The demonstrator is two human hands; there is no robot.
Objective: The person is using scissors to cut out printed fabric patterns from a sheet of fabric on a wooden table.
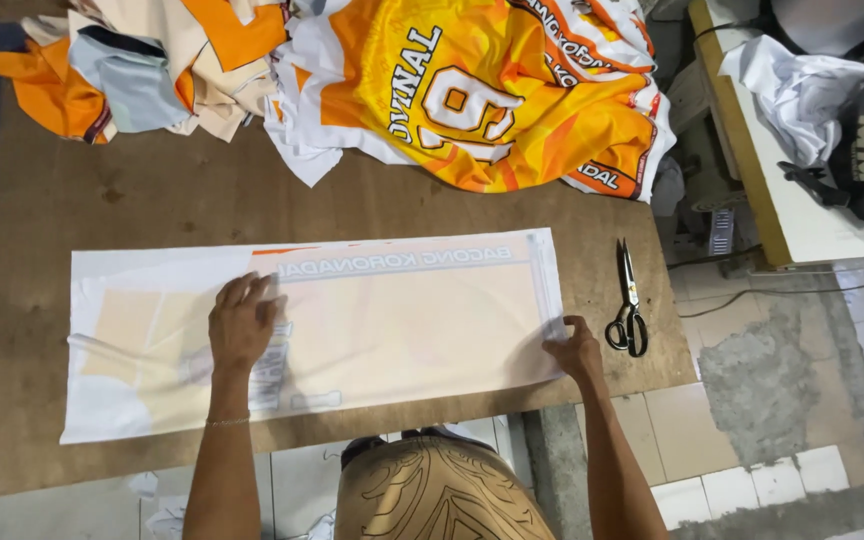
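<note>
A brown plywood table (102,200) fills most of the frame, standing on a pale tiled floor (772,480) with a rough grey cement patch at lower right. A white-topped sewing table (802,225) runs along the upper right edge, carrying crumpled white cloth (792,90). Along the top of the frame lie heaps of orange, yellow and white printed jersey fabric (482,100) and orange and cream cut pieces (152,60). In the middle of the table lies a long rectangular sheet of white fabric (402,320), flat, with pale peach panels and faint mirrored grey lettering showing through. The left hand (242,325) rests palm down on the sheet left of centre, fingers spread and open, a thin bracelet at the wrist. The right hand (574,350) sits at the sheet's lower right corner, fingers pinched together on the fabric edge. Black-handled scissors (629,300) lie just right of the sheet, near the right hand, blades pointing to the top of the frame.
</note>
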